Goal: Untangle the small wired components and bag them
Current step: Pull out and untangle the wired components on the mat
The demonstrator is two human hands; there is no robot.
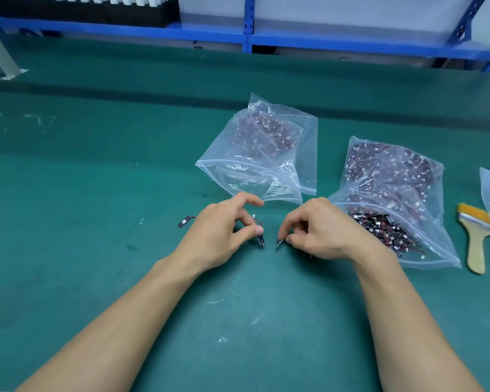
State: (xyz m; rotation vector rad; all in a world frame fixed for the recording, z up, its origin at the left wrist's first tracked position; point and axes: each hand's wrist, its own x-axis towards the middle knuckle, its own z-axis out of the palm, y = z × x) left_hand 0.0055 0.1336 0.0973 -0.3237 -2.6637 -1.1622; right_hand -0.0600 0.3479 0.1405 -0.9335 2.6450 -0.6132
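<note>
The wired component (260, 239) hangs between the two hands, just above the green surface (96, 193). Its black strip points down and slightly toward the person, and its thin red lead curves up behind the left thumb. The left hand (224, 233) pinches the top of the strip between thumb and forefinger, the other fingers loosely curled. Just beside it, the right hand (317, 230) pinches a small pale piece (280, 243) at its fingertips; whether that piece joins the same lead cannot be told. Any pull apart would likely run left to right. A loose component (185, 221) lies left of the left hand. The open bag (436, 250) of tangled stock touches the right wrist. Another bag (266, 176) lies straight ahead with its mouth facing the hands.
</note>
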